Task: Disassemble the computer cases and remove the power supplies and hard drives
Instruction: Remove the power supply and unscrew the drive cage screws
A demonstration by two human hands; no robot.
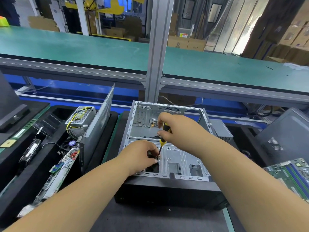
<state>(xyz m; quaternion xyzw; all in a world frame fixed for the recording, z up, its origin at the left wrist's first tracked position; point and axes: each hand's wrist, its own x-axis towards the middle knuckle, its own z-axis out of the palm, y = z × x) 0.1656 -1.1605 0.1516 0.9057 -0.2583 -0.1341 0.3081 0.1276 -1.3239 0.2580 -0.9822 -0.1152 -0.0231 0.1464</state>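
Left hand (pixel 142 155) beside screwdriver (pixel 163 138) tip

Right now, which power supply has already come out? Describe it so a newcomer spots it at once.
Start at the open computer case in the middle, where the right hand holds the screwdriver. Left of it a grey side panel leans upright. Behind that panel sits the power supply: a silver perforated box, the only one trailing yellow and black wires.
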